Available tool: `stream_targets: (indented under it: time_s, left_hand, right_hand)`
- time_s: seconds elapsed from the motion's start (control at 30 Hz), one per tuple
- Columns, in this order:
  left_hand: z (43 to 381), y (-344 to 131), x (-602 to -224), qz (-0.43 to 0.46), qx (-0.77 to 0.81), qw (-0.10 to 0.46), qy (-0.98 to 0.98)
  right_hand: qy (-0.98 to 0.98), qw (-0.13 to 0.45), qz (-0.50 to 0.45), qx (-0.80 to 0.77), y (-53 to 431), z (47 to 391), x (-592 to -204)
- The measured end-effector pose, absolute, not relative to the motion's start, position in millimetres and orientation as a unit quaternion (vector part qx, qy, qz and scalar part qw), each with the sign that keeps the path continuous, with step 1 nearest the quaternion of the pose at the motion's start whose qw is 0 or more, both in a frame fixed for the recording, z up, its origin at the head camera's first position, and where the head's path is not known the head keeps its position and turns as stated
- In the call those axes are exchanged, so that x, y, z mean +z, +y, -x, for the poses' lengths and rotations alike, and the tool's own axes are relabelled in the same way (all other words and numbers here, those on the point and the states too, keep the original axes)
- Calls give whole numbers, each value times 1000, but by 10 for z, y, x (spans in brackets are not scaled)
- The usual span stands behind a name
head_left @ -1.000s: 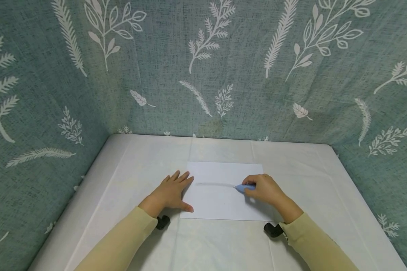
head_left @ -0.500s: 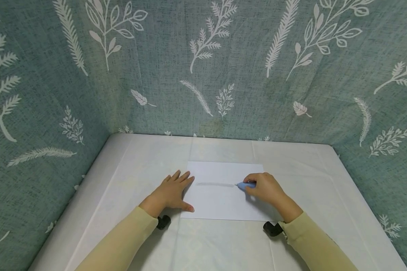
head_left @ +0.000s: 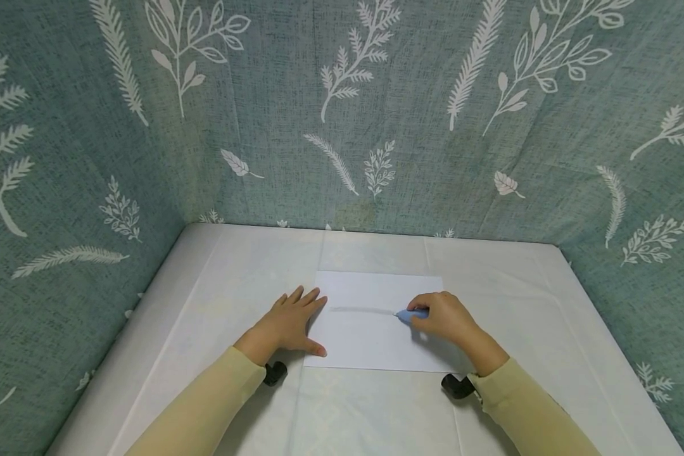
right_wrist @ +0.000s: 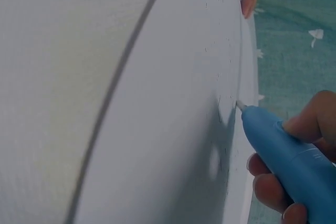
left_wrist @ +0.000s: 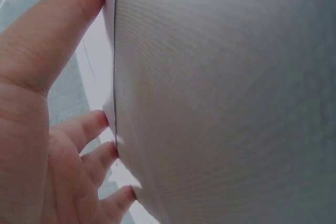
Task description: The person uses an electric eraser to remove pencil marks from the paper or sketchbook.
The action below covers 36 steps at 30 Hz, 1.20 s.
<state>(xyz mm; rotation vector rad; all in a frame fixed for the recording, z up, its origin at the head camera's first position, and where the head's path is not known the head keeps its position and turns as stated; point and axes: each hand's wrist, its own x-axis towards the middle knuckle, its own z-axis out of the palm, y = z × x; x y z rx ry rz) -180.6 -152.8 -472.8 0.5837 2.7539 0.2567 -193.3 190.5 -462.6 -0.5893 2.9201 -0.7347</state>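
A sheet of white paper (head_left: 353, 345) lies on the table, with a faint grey pencil line (head_left: 361, 310) across its middle. My left hand (head_left: 287, 323) rests spread at the paper's left edge, thumb and fingertips along the border. My right hand (head_left: 446, 318) grips a blue electric eraser (head_left: 413, 315) over the right half of the sheet. Its thin white tip sits at the line's right end. In the right wrist view the thumb lies on the button of the electric eraser (right_wrist: 283, 153), the other fingers curl beneath, and small dark crumbs (right_wrist: 206, 51) dot the paper.
The table (head_left: 251, 253) is covered with a creased white cloth. Green curtain fabric (head_left: 273, 126) with white leaf prints rises behind it and on both sides. Black wrist-camera mounts (head_left: 458, 386) stick out under both sleeves.
The tip of the electric eraser shifts slightly up and right, then back down and left, near the line's right end. My left hand stays where it was.
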Motion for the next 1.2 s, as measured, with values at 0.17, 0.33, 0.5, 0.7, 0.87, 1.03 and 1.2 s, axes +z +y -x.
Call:
stream_targets:
  time_s: [0.17,0.33,0.5,0.7,0.87,1.03,1.2]
  left_hand:
    - [1806,-1530,-4737,-204,89,155,962]
    - [1807,-1536,-4744,-204,89,156,962]
    - [1807,-1539,-4741,-204,90,156,962]
    - [1803,-1540,-4748,-202,84,157,963]
    - [1798,-1542,-4755,-204,86,154,963]
    - [1795,-1539,-4744,-205,89,154,962]
    - [1806,-1536,-4754,-202,84,156,963]
  right_hand:
    - [953,30,188,-236,1896,1938,-4633]
    - [948,43,201,-245,1881,1927,-4635]
    - [955,28,179,-236,1862,1927,-4616]
    - [949,41,194,-246,1863,1927,-4625]
    - [949,38,192,-248,1864,1935,-4636]
    - [945,43,208,-250,1869,1938,-4637]
    - [948,34,200,-243,1878,1940,-4632]
